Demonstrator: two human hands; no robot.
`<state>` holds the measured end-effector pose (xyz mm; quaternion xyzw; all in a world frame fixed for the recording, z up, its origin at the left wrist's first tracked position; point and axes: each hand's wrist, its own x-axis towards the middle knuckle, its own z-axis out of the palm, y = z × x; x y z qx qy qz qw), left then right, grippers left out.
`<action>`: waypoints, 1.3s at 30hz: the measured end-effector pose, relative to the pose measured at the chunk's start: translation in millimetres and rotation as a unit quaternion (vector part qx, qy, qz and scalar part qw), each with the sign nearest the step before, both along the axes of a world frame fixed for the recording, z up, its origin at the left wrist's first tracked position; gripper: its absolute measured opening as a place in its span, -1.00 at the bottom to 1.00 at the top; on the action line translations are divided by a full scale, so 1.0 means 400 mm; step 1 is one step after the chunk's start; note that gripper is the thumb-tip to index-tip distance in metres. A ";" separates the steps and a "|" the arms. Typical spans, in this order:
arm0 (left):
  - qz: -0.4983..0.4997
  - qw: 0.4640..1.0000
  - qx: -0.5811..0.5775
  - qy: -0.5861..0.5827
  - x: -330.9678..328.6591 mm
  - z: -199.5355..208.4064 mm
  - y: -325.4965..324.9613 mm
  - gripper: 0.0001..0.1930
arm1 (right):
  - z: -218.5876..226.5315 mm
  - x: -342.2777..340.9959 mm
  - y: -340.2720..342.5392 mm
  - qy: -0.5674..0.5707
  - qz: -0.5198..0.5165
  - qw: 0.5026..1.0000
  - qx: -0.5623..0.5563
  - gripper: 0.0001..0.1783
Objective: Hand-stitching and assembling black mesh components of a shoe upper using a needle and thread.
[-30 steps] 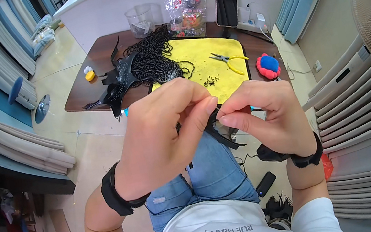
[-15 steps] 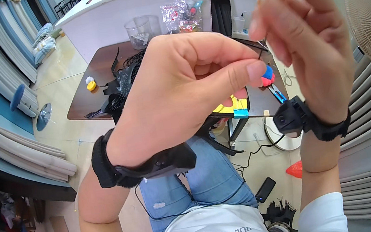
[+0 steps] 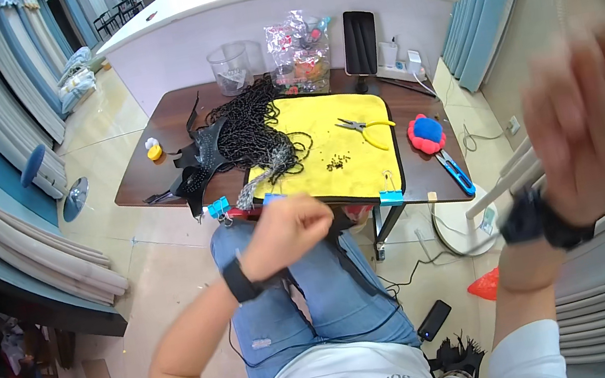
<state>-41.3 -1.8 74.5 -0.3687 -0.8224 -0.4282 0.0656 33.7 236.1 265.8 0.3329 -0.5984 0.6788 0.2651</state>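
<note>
My left hand (image 3: 290, 232) is held low over my lap, just in front of the table's near edge. Its fingers are curled closed; what they hold, if anything, cannot be made out. Raised at the far right, my right hand (image 3: 581, 115) is smeared by motion, its fingers pointing up. On the table, a bundle of black beaded strands (image 3: 248, 130) lies beside black leather-like pieces (image 3: 202, 158). A yellow mat (image 3: 306, 119) carries yellow-handled pliers (image 3: 366, 129) and a small scatter of dark beads (image 3: 337, 162). Blue binder clips (image 3: 391, 197) grip its front edge.
A red-and-blue pincushion (image 3: 426, 133) and a blue cutter (image 3: 455, 174) lie on the table's right side. Behind stand a clear bin (image 3: 231, 70), a shiny plastic bag (image 3: 301, 56) and a propped phone (image 3: 360, 43). A fan (image 3: 593, 0) stands at right.
My left hand has dropped from high in front of the view down toward my lap, uncovering the mat and pliers. My right hand has swung outward to the right, away from the left.
</note>
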 end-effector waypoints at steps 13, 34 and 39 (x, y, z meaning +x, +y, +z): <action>0.035 0.667 0.477 -0.572 0.255 -0.118 0.067 -0.78 | -0.234 0.185 0.053 0.090 0.492 0.866 0.018 -0.92; 0.070 0.536 0.568 -0.620 0.252 -0.199 0.028 -0.82 | -0.537 -0.004 -0.085 -0.181 0.095 0.956 0.212 -0.98; 0.121 0.540 0.560 -0.617 0.257 -0.230 0.022 -0.83 | -0.701 -0.040 -0.164 -0.373 0.116 0.905 0.166 -0.94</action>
